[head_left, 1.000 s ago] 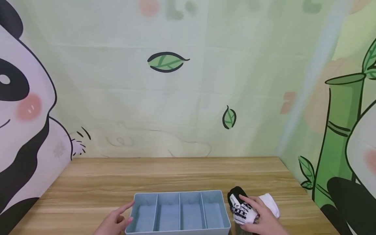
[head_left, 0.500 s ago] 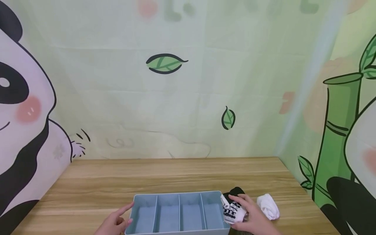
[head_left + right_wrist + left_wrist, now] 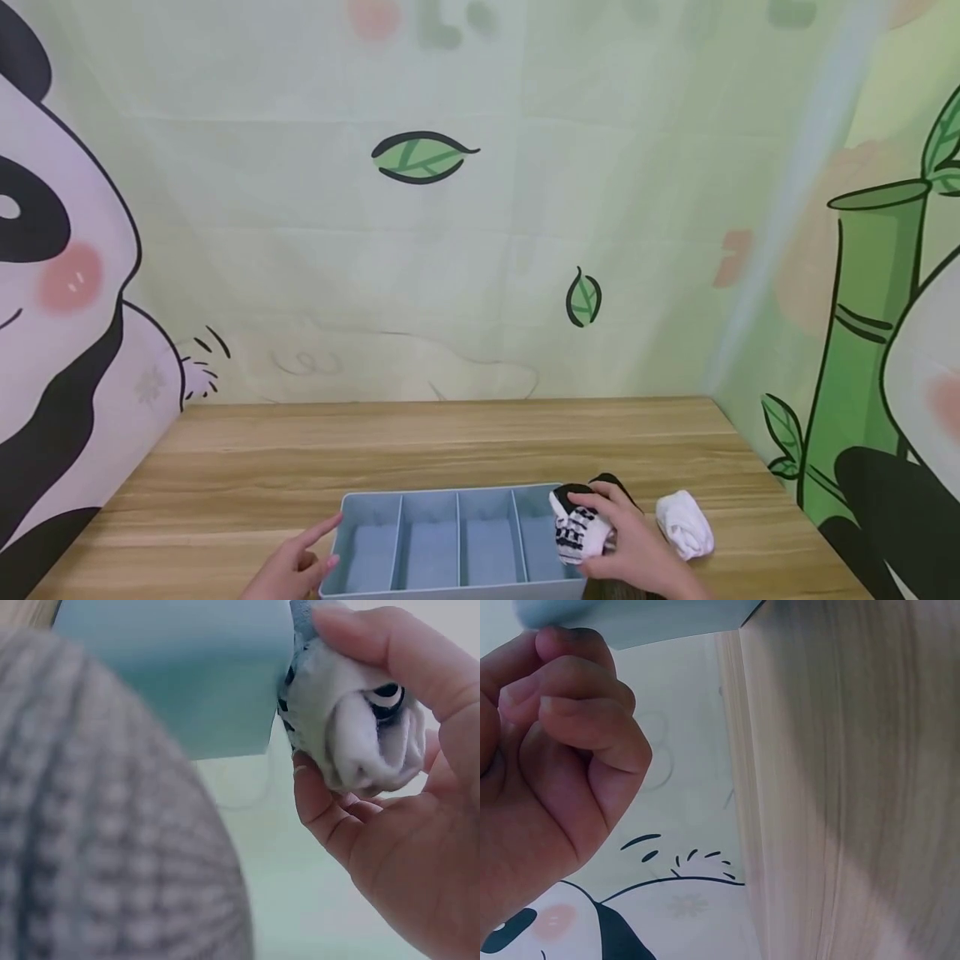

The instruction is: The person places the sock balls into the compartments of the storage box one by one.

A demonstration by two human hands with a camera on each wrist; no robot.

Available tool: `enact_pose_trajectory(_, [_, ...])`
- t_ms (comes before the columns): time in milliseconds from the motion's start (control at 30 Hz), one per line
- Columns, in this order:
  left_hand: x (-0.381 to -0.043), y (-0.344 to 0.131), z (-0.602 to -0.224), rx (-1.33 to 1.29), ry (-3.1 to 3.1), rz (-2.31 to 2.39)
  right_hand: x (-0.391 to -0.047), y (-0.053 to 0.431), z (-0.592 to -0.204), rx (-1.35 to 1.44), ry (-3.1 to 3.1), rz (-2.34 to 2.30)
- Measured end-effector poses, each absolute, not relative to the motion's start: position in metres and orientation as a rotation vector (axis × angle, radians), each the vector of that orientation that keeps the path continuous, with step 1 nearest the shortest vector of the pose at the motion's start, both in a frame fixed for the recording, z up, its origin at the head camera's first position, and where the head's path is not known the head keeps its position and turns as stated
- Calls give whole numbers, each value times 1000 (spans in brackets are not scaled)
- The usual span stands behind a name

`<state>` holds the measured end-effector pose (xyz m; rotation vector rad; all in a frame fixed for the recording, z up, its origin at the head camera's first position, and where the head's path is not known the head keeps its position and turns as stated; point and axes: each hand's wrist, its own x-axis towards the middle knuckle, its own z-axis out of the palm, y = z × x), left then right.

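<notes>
A pale blue box with upright dividers stands near the front of the table. At its left end my left hand touches the side with a stretched index finger and the thumb; the left wrist view shows its other fingers curled. My right hand grips a rolled pair of black-and-white patterned socks, which overlaps the box's rightmost compartment in the head view. The right wrist view shows the white rolled end of the socks between thumb and fingers, beside the box wall.
A white rolled sock bundle lies right of my right hand. Behind that hand a black bundle shows partly. Dark grey ribbed fabric is mostly hidden under the hand and looms blurred in the right wrist view. A printed backdrop hangs behind the table.
My right hand has moved left with the patterned socks, from the other bundles to the box's right end. More of the white and black bundles now shows. The left hand stays put.
</notes>
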<state>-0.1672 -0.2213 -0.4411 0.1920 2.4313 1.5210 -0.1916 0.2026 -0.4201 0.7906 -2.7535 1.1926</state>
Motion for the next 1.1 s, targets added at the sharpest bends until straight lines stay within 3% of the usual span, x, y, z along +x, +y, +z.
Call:
enact_pose_trajectory(333, [-166,-220,-438,176,2420,1516,-196,186,-418,911,-2692,1238])
enact_pose_trajectory(1100, [-165,-218,-435,82,2482,1435,-208,162,-428,916,-2874,796])
